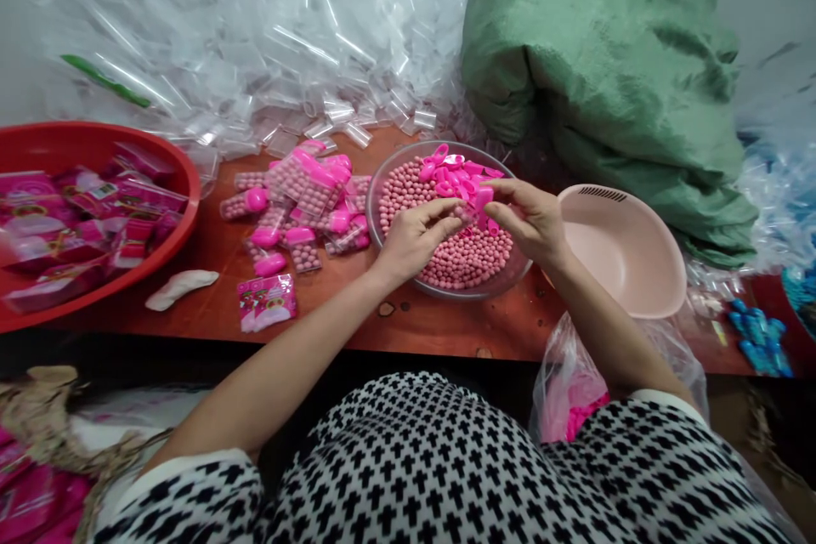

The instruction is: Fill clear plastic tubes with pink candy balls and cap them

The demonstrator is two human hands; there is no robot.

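Bare tabletop before the glass bowl

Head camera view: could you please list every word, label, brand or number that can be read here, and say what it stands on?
None can be read.
Pink packets in the red basin: printed, too blurred.
Pink packet on the table: round emblem, lettering too small.
Filled tubes, clear bowl, pink basin, green sack: no text visible.

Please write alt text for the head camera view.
Both hands, left hand and right hand, meet over a clear bowl of pink beads and pink caps. Filled tubes lie left, beside a red basin.
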